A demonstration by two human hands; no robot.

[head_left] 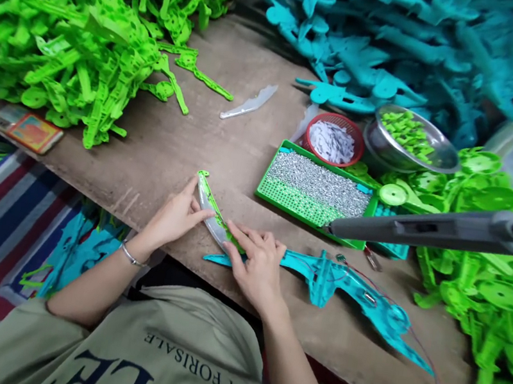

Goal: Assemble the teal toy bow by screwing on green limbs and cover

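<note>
A teal plastic toy body (343, 290) with thin wires lies flat near the front edge of the brown table (160, 151). At its left end sits a curved clear blade with a green strip (209, 201). My left hand (174, 218) pinches the blade's outer end with thumb and fingers. My right hand (257, 263) presses fingers closed onto the blade where it meets the teal body.
A heap of green parts (67, 32) fills the back left, teal parts (397, 39) the back right. A green tray of screws (318, 185), a red basket (334, 141), a steel bowl (408, 138) and a grey electric screwdriver (436, 228) lie to the right. A loose clear blade (250, 103) lies mid-table.
</note>
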